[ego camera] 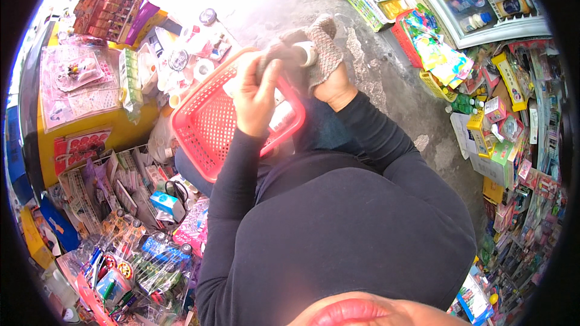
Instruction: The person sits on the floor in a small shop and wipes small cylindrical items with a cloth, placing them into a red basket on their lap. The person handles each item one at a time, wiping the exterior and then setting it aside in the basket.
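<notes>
A brownish knitted cloth (327, 54) covers most of the fingers of my right hand (336, 87). Between the hands is a pale round item (308, 53) with a ring-like end, possibly a roll of tape, and the cloth is pressed against it. My left hand (254, 99) grips the near side of this bundle, thumb up; blur hides what exactly its fingers touch. Beneath the left hand, a red perforated plastic basket (206, 122) rests tilted on my lap. Some white, partly hidden items (282, 115) lie in the basket's right part.
Left of me, a counter with a yellow front (104, 122) bears display boxes (108, 13) and tape rolls (204, 69). Wrapped toy cars (165, 251) lie below it. Goods in a red basket (405, 38) and a glass-door drinks fridge (480, 0) line the right, beyond the concrete floor (385, 77).
</notes>
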`<state>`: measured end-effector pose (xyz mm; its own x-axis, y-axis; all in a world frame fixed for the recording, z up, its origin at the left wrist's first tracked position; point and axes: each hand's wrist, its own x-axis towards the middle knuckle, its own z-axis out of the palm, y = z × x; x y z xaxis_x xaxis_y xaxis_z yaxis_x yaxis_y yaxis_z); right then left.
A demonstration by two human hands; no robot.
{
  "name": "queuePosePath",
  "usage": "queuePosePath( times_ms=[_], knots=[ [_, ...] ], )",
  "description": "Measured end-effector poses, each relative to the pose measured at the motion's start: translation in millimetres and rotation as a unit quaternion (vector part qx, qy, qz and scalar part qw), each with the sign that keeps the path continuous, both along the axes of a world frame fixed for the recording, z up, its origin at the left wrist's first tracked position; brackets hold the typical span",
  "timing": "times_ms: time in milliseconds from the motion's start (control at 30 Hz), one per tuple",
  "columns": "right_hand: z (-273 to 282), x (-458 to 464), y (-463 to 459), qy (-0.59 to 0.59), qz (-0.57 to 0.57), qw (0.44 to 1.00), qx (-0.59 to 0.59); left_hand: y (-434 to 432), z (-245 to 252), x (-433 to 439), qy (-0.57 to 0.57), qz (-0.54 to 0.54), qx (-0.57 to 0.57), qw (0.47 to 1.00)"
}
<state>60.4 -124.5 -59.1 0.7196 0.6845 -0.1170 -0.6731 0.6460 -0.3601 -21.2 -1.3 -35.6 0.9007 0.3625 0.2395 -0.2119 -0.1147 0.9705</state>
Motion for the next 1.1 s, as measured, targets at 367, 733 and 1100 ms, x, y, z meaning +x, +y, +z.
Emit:
queuePosePath(
  times_ms=[367, 733, 1100],
  knots=[
    [-2, -15, 2, -0.047, -0.056, 0.991, -0.111, -8, 2, 18, -0.045, 0.077, 0.319, 0.944],
    [8, -3, -2, 0.072, -0.050, 0.995, -0.047, -9, 1, 8, -0.007, 0.011, 0.017, 1.000],
    [10, 1, -6, -0.085, -0.101, 0.981, -0.142, -2, 16, 4, -0.040, 0.066, 0.249, 0.965]
  ],
)
